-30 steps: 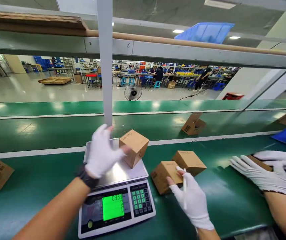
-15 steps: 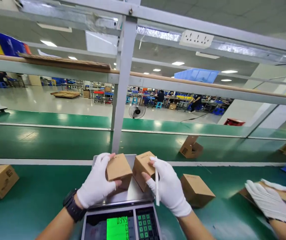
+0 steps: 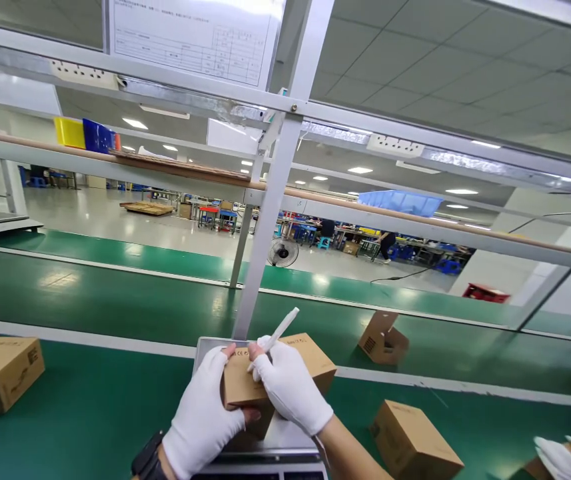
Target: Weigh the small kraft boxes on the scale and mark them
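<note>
A small brown cardboard box (image 3: 243, 399) with printed marks on top sits on the metal pan of a weighing scale (image 3: 291, 435). My left hand (image 3: 205, 410), in a white glove with bare fingertips, is closed round its left side, thumb at the front. Held in my right hand (image 3: 290, 385), gloved alike, is a slim white pen (image 3: 284, 324), its upper end leaning up and right. That hand rests over the box's top right; the pen's lower end is hidden by the fingers. A second cardboard box (image 3: 318, 360) stands right behind my right hand, partly covered.
Closed boxes (image 3: 8, 373) lie at left on the green bench (image 3: 100, 413), and another box (image 3: 415, 441) at right. An opened carton (image 3: 384, 339) stands on the belt behind. A co-worker's gloved hands (image 3: 568, 457) are at lower right. A metal post (image 3: 268, 247) rises ahead.
My right hand has left the right-hand box and moved onto the left one, with the pen swung from pointing down to leaning up. The head view has tilted up, hiding the scale's display.
</note>
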Demonstrator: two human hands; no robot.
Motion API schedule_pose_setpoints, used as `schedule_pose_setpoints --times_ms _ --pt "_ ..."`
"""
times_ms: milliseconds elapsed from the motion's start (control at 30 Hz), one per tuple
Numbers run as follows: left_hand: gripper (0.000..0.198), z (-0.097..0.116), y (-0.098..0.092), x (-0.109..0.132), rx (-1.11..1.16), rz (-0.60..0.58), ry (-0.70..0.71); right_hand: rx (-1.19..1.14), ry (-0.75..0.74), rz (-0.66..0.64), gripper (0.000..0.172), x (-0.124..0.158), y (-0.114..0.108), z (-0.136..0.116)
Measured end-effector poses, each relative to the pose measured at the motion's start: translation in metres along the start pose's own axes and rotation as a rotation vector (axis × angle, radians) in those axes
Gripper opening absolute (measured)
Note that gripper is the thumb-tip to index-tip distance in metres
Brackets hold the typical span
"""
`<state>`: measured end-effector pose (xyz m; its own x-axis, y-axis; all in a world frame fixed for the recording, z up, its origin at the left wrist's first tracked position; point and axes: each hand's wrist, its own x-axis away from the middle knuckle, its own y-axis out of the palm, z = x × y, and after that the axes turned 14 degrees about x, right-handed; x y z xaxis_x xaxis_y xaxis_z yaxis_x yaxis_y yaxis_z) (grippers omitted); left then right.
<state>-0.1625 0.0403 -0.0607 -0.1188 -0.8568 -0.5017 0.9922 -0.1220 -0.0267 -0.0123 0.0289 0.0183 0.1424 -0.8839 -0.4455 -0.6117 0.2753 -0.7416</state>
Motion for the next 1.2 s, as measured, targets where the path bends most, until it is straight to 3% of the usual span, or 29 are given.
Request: schedule_pose_setpoints --times_ms 1200 --pt "0.085 0.0026 0.0009 -0.0006 -0.029 -0.004 -0.006 0.161 0.036 0.131 0.039 0.002 0.009 0.0019"
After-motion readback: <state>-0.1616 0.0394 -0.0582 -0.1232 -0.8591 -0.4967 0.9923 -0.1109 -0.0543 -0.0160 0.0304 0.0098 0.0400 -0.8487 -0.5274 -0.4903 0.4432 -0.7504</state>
